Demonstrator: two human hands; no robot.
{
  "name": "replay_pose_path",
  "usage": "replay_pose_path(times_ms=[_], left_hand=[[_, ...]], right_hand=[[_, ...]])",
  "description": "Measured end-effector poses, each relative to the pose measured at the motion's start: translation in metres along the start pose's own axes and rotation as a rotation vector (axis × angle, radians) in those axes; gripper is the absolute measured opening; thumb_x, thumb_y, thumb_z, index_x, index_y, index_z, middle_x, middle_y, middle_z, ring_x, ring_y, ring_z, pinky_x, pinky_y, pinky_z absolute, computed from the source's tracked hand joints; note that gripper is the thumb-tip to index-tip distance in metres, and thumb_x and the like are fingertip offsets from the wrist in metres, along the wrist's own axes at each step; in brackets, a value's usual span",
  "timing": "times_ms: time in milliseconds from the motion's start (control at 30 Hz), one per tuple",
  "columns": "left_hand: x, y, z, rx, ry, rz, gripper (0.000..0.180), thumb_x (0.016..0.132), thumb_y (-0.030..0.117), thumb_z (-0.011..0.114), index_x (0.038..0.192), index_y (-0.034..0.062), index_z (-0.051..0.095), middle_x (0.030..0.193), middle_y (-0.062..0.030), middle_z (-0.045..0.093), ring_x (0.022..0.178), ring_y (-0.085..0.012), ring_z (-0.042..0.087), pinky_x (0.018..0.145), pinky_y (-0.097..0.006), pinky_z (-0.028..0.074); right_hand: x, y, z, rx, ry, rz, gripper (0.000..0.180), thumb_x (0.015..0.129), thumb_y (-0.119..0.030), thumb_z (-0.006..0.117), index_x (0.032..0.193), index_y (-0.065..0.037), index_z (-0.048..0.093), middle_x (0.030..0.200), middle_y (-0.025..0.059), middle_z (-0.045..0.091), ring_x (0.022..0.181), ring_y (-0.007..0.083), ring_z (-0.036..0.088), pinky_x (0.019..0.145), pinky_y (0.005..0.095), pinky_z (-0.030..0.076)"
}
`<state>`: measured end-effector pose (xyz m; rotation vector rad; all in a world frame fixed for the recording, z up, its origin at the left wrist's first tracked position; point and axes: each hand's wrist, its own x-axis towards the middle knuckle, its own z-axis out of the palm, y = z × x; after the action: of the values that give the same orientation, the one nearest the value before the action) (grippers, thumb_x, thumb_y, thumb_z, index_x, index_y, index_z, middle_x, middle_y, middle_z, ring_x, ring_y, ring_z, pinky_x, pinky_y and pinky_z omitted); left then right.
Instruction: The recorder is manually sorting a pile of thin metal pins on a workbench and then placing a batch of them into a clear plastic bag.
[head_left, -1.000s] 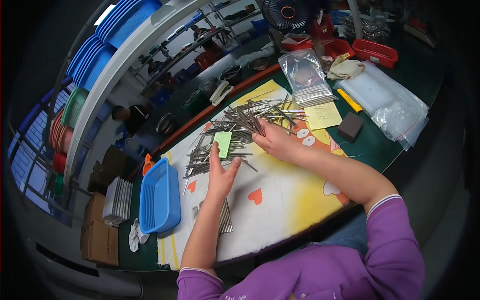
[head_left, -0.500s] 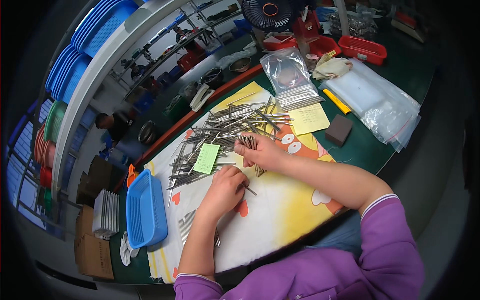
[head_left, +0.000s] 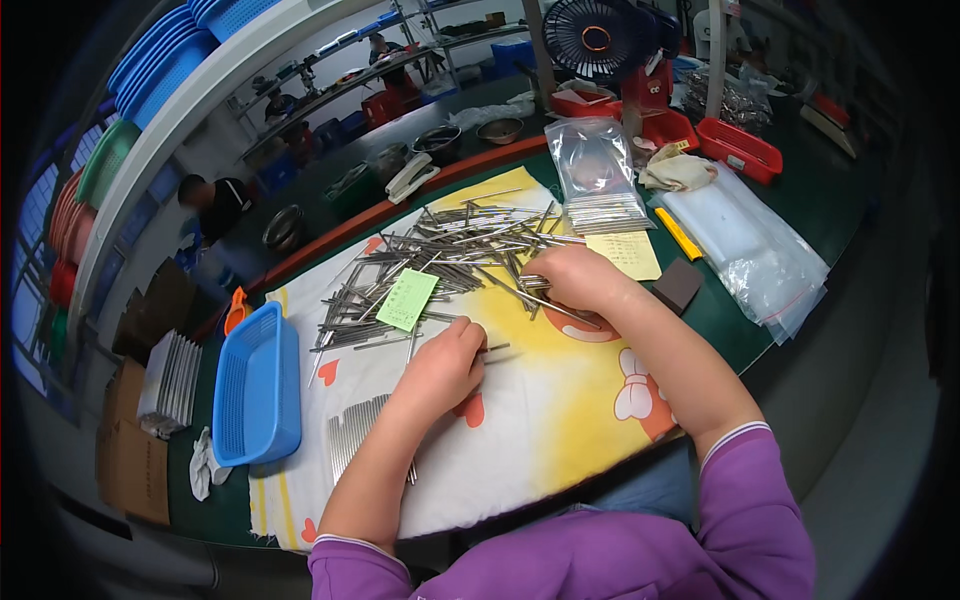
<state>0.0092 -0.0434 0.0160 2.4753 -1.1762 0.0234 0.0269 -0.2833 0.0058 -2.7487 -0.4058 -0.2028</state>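
A loose pile of thin metal rods (head_left: 440,255) lies crosswise on a white and yellow patterned cloth (head_left: 520,430). Over the pile's right edge my right hand (head_left: 575,279) is curled down, its fingers closed on several rods; the fingertips are partly hidden. My left hand (head_left: 445,367) is pinched closed in front of the pile, and a short rod (head_left: 495,349) sticks out to the right of its fingers. Beside my left forearm a neat row of lighter rods (head_left: 352,432) lies on the cloth. A green paper slip (head_left: 407,299) rests on the pile.
A blue basket (head_left: 258,390) stands left of the cloth. Behind the right hand are a plastic bag of rods (head_left: 608,213), a yellow note (head_left: 627,256), a yellow cutter (head_left: 679,234), a dark block (head_left: 677,285) and clear bags (head_left: 745,245). A fan (head_left: 596,38) stands at the back.
My right hand has gone from holding an upright bundle of rods to a place lower over the pile's right edge, where rods now lie slanted. The left hand still pinches a rod. The view has shifted slightly.
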Motion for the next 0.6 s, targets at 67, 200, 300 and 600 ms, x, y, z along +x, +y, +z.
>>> replay_pose_path(times_ms=[67,200,300,600], left_hand=[[0.004,-0.007,0.009,-0.079,0.121,-0.073,0.010,0.077,0.003,0.052,0.086,-0.0007,0.050,0.086,-0.0173,0.055,0.076,-0.0353,0.056,0.069,-0.042,0.046],[0.010,-0.011,0.005,-0.296,0.288,-0.302,0.011,0.083,0.008,0.049,0.089,-0.0018,0.048,0.084,-0.0202,0.057,0.077,-0.0348,0.057,0.068,-0.039,0.046],[0.010,-0.022,0.013,-0.434,0.272,-0.436,0.016,0.083,0.012,0.050,0.090,-0.0023,0.050,0.078,-0.0192,0.058,0.074,-0.0328,0.059,0.067,-0.038,0.046],[0.014,-0.034,0.026,-0.211,0.151,-0.416,0.023,0.082,0.019,0.054,0.091,-0.0026,0.053,0.089,-0.0215,0.060,0.085,-0.0378,0.057,0.076,-0.043,0.045]], right_hand=[[-0.004,-0.008,0.007,0.040,0.016,-0.055,0.041,0.067,-0.002,0.061,0.106,-0.013,0.063,0.098,0.0103,0.060,0.089,0.0292,0.059,0.078,0.0382,0.047],[-0.002,-0.019,0.003,0.026,-0.026,-0.141,0.048,0.066,0.000,0.062,0.111,-0.017,0.061,0.107,0.0066,0.056,0.089,0.0284,0.059,0.076,0.0379,0.047],[0.009,-0.017,0.002,-0.075,-0.079,-0.285,0.047,0.067,0.000,0.061,0.111,-0.017,0.060,0.109,0.0043,0.055,0.088,0.0277,0.060,0.073,0.0376,0.048],[0.059,-0.028,-0.011,-0.496,-0.425,-0.591,0.027,0.071,-0.008,0.063,0.098,-0.011,0.059,0.094,0.0076,0.060,0.086,0.0320,0.061,0.072,0.0416,0.050]])
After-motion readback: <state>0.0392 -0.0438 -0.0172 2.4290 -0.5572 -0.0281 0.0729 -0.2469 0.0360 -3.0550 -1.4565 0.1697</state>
